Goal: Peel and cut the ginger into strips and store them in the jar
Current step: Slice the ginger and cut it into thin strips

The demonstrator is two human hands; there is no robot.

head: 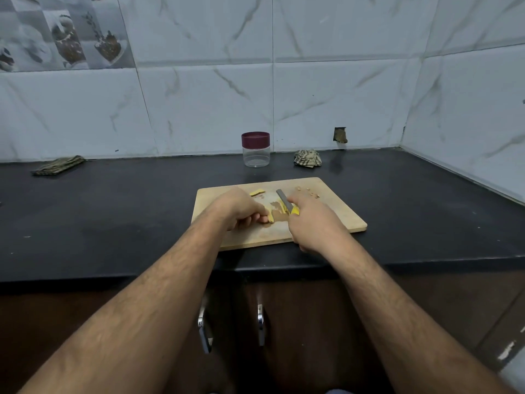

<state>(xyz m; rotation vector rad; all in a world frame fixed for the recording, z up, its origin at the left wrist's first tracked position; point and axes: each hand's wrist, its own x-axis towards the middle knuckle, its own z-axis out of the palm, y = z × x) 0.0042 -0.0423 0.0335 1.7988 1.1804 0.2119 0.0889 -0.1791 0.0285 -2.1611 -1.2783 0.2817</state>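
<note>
One knife (285,201) blade, pointing away, leftward.

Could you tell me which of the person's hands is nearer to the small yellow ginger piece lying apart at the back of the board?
Left. The left hand sits just in front of that ginger piece; the right hand, gripping the knife, is farther off to its right.

wooden board (335,211), matt black counter (113,211)

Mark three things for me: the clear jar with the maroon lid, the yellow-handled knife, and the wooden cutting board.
clear jar with the maroon lid (255,150): head view, on its clear glass wall.
yellow-handled knife (283,198): head view, on the grey blade.
wooden cutting board (338,211): head view, on bare wood at its right side.
</note>
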